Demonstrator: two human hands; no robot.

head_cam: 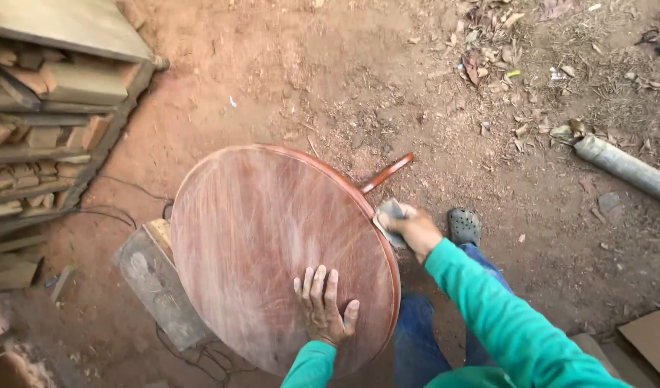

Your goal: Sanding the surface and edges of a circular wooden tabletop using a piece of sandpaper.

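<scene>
A round reddish-brown wooden tabletop (272, 251) sits tilted in the middle of the view, its broad sanded face turned up toward the camera; seen at this angle it reads as an oval whose long axis runs from upper left, near the stacked timber (49, 115), down to lower right, toward the person's knees. A darker rim edges its right side. The left hand (324, 305) lies flat on the lower part of the tabletop's face, fingers spread and pointing up the board, palm pressed down and closed on nothing. The right hand (413, 228) is at the tabletop's right rim, its fingers curled around a small grey pad of sandpaper (390, 215), which it presses against the edge. Just above that hand a slim reddish wooden leg (387, 172) sticks out from behind the rim, pointing up and to the right. Below the tabletop's left side a grey wooden block (154, 287) lies on the red dirt, partly under the board, with thin dark cables (121, 212) trailing past it. To the right of the tabletop a foot in a grey clog (464, 226) stands on the ground, and farther right lies a grey pipe (625, 167) among dry leaves. Both sleeves are teal green.
</scene>
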